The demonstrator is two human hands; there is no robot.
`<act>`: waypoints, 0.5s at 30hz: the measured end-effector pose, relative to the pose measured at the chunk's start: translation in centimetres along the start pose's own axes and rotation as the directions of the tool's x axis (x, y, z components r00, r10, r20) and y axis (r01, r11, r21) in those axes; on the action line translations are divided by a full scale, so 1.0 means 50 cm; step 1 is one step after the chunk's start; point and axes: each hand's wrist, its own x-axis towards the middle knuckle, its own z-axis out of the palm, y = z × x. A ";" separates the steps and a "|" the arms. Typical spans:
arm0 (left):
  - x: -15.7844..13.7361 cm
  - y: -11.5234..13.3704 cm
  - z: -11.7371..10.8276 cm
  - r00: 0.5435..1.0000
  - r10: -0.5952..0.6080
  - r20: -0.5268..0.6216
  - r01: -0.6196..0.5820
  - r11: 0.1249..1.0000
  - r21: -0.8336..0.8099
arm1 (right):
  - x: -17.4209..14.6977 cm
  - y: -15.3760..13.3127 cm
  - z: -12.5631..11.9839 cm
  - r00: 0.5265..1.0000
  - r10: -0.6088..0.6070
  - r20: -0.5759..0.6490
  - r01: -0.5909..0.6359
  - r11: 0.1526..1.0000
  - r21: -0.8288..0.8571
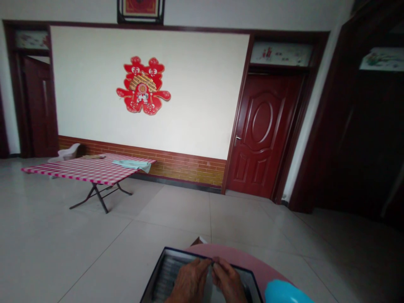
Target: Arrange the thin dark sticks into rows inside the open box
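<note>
Dark-rimmed rectangular tray [156, 273]: grey strip-like contents [168, 273] at left, details blurred; lower edge cut off by frame. Tray rests on round pink tabletop [249, 265]. Glossy bright-blue rounded object [285, 293] at right, partly cut off. Left hand [191, 280], right hand [229, 280]: fingertips together above tray, pinching tiny dark piece [212, 264]. Piece mostly hidden; shape unclear.

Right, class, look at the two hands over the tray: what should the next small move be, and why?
Probably to lower the left hand and right hand slightly toward the dark-rimmed tray. Their fingertips meet close to its far rim in this view, and anything pinched there is too small to tell, so the tray could catch a drop.
</note>
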 end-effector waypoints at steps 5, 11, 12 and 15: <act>-0.001 -0.006 0.006 0.998 0.031 -0.057 -0.031 0.999 0.009 | -0.018 -0.036 0.008 0.995 -0.057 -0.079 0.055 0.998 -0.022; -0.008 -0.036 0.029 0.984 0.120 -0.133 -0.117 0.993 0.030 | -0.027 -0.157 -0.080 0.958 -0.240 -0.155 0.181 0.930 -0.321; -0.010 -0.041 0.032 0.984 0.115 -0.139 -0.112 0.993 0.035 | -0.029 -0.170 -0.115 0.945 -0.279 -0.172 0.190 0.895 -0.404; -0.013 -0.053 0.041 0.986 0.111 -0.124 -0.107 0.994 0.037 | -0.048 -0.180 -0.236 0.937 -0.336 -0.091 0.165 0.659 -0.734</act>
